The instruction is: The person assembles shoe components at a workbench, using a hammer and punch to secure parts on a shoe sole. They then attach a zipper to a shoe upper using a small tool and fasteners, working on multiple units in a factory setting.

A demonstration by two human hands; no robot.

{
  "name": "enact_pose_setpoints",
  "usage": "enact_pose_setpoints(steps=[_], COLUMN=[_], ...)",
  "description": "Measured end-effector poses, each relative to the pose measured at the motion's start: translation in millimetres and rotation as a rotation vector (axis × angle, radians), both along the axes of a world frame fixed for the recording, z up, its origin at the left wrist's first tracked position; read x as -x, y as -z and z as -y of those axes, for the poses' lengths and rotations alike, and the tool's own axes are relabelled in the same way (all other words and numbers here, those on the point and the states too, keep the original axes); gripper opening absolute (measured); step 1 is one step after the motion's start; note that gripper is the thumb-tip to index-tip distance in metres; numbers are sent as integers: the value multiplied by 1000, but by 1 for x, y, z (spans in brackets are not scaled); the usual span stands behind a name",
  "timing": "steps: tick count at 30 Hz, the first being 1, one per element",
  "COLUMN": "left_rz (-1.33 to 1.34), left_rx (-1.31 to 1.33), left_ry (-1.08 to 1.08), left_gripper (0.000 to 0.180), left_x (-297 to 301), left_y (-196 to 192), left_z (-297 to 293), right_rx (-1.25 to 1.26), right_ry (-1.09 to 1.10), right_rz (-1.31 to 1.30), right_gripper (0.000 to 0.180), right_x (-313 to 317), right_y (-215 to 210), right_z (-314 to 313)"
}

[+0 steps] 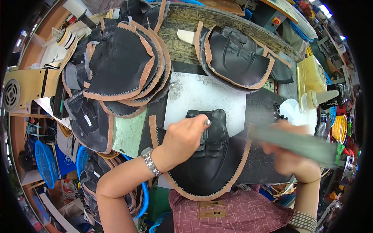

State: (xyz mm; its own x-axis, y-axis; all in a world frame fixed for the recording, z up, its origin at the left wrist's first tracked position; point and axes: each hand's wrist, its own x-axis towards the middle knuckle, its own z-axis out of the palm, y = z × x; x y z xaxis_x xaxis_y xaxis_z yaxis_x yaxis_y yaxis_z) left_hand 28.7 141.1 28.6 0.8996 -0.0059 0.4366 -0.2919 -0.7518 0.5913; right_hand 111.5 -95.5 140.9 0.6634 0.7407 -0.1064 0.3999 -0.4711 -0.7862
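Observation:
My left hand point(182, 141), with a metal watch on the wrist, is closed around a small metal rod point(208, 122). Only the rod's shiny end shows above the fist; its lower part is hidden. Under that hand lies a black leather shoe upper point(202, 176), with a zigzag-stitched tan edge and molded tongue lines. The upper rests partly on a white board point(206, 91) and hangs toward my lap. To the right, my right hand point(289, 157) is smeared by motion. It grips a long grey-green bar point(299, 145), raised beside the upper and apart from it.
Stacked black uppers point(116, 62) with tan edging fill the table's left side. Another pile of uppers point(237, 58) sits at the back. A yellowish container point(312, 73) and white rounded pieces point(297, 112) stand at right. Blue baskets point(46, 163) are at lower left.

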Motion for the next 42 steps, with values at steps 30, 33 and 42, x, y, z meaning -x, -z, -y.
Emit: enact_pose_setpoints(steps=[30,33,42], left_rz=[-456,-340,-346], left_rx=[663,421,351], left_ry=[-21,-16,7], left_gripper=[15,11,12], left_x=[-26,-26,-25], left_y=[-12,-16,-7], left_z=[10,11,9], right_rx=[108,-18,58], right_ry=[-44,-58,-58], right_rz=[185,217,113], right_gripper=[18,18,22], right_x=[0,-6,4], right_y=[62,40,51], right_z=[14,13,17])
